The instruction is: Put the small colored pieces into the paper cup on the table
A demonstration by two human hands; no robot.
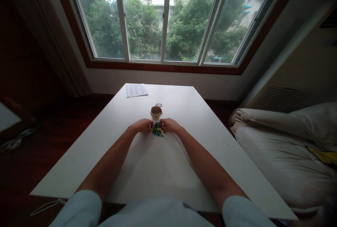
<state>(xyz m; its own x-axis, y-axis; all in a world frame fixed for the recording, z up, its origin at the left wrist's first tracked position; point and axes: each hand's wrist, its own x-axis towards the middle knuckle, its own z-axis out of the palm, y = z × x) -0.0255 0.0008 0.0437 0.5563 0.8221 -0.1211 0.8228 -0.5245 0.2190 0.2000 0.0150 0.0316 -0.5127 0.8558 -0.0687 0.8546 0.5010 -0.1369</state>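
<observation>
A small pile of colourful pieces point(157, 130), mostly green with some blue, red and yellow, lies on the white table; they are too small for me to name. My left hand point(143, 125) is at the pile's left edge with its fingers curled together. At the right edge, my right hand point(170, 125) has its fingers curled in towards the pieces. Whatever either hand pinches is too small to make out. Just beyond the pile stands an upright tan bucket point(156, 116) with a thin handle; something bluish shows at it.
Behind the bucket lies a dark, thin ring-shaped item point(158, 105). Printed papers point(137, 90) rest at the table's point(158, 177) far left corner. A sofa point(265, 149) with light covers stands to the right, and a window point(163, 19) is ahead. Cables point(18, 141) lie on the floor at left.
</observation>
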